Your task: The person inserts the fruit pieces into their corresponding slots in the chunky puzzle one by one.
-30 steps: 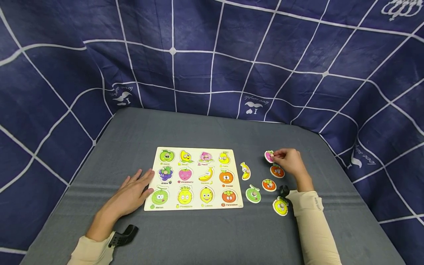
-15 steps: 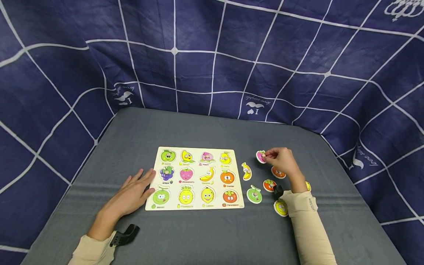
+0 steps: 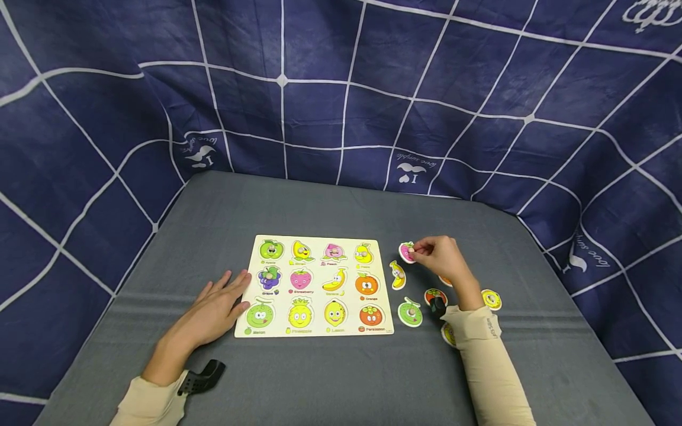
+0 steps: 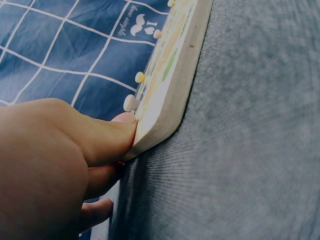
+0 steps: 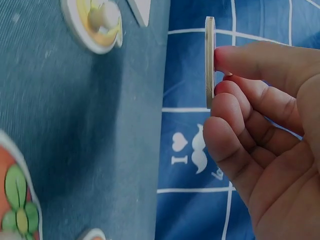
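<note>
My right hand [image 3: 442, 257] pinches a pink strawberry puzzle piece [image 3: 405, 252] by its face side, lifted above the table right of the puzzle board [image 3: 319, 292]. In the right wrist view the strawberry piece [image 5: 209, 62] stands edge-on at the thumb and fingertips, clear of the table. My left hand [image 3: 215, 307] lies with extended fingers on the board's left edge. The left wrist view has the thumb of the left hand [image 4: 65, 145] touching the corner of the board [image 4: 172, 100]. Knobs show on the board's top-row fruits; the strawberry spot is a flat picture.
Right of the board lie a banana piece [image 3: 397, 275], a melon piece [image 3: 409, 312], a persimmon piece [image 3: 434, 294] and a round yellow piece [image 3: 491, 300]. An orange piece [image 3: 445, 281] and another yellow piece [image 3: 448, 335] are partly hidden by the right arm. A patterned blue curtain [image 3: 319, 106] surrounds the grey table.
My right hand has moved left with the strawberry piece, from above the orange piece to near the board's upper right corner. The left hand stays on the board.
</note>
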`<state>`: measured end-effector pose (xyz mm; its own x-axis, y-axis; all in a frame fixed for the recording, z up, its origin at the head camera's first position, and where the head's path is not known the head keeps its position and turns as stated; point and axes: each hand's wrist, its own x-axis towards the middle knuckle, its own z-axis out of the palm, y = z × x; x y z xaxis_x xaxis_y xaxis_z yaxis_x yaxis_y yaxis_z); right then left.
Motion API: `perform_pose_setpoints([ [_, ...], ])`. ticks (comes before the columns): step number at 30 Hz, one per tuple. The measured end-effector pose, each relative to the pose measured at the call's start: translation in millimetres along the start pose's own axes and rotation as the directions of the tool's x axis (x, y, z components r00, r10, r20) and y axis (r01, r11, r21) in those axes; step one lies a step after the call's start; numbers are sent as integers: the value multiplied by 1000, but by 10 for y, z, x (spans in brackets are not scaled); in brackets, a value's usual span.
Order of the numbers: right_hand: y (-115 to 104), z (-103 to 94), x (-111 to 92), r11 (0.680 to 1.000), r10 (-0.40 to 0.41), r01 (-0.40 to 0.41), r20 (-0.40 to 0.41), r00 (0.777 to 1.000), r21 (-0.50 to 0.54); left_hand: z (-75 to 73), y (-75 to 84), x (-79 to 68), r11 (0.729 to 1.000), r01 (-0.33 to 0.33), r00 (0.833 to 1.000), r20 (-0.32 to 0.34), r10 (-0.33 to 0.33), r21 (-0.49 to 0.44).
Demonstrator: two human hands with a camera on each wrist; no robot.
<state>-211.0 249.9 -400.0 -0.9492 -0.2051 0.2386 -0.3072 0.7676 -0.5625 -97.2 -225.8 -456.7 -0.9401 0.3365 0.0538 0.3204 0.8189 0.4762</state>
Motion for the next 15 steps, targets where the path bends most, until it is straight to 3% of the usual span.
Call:
perform_pose_setpoints([
  [15, -263, 226, 80, 999, -31, 28, 74, 997, 34, -9, 11, -1, 1000, 4, 1000, -1, -4, 5],
])
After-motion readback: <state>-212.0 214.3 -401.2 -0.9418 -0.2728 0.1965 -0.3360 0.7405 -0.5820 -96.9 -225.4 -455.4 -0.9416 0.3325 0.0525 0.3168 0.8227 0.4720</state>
